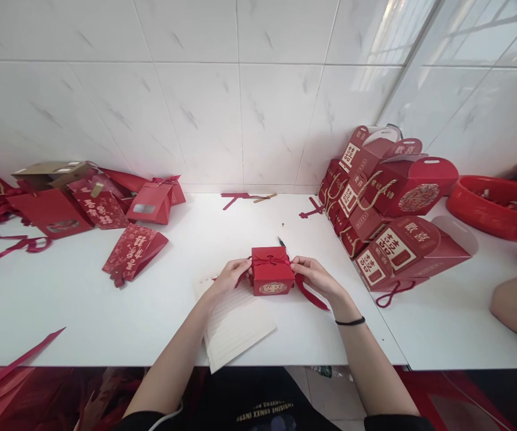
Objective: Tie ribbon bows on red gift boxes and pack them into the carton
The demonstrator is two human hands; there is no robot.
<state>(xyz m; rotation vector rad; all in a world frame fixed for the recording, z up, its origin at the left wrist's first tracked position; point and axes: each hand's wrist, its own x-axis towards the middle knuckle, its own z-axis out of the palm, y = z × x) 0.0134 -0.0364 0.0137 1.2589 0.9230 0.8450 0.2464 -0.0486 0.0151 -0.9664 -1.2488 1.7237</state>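
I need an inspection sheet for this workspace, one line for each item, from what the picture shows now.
Surface: white table, lined paper sheet under the left forearm.
Job's things: small red box with a red ribbon tied on top.
Clutter: flat red bags at left; stacked red gift bags at right; red basket far right; pen behind the box.
Hands: left hand and right hand touch the box sides, fingers at the ribbon.
Cables: thin white cord at the bottom edge.
Surroundings: white tiled wall; another person's arm at right.

White table against marbled white-tiled wall, daylight from right.
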